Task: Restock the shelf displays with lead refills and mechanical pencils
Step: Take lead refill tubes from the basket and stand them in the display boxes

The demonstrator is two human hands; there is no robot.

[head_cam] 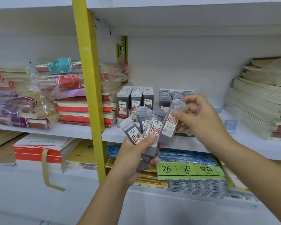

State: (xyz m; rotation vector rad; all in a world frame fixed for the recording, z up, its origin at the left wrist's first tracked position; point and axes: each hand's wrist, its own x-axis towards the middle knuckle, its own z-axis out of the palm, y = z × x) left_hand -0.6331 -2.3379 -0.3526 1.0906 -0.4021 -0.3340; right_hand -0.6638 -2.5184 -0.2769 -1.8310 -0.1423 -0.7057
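My left hand [130, 158] grips a fanned bunch of grey lead refill cases [146, 127] with white and red labels reading 0.5 and 0.7. My right hand [199, 117] pinches one more refill case [169, 125] at the right of the fan, tilted, thumb on its label. Behind them on the white shelf [113, 135] stand two display boxes: the left display box [135, 101] holds rows of 0.5 refills, the right display box [170, 96] holds more grey cases and is partly hidden by my right hand.
A yellow upright post [88, 78] divides the shelving. Stacks of red and cream notebooks [86, 109], some in plastic wrap, lie to the left. Cream notebook piles [258, 103] fill the right. Below sit blue and green paper packs [190, 169] and more notebooks [39, 150].
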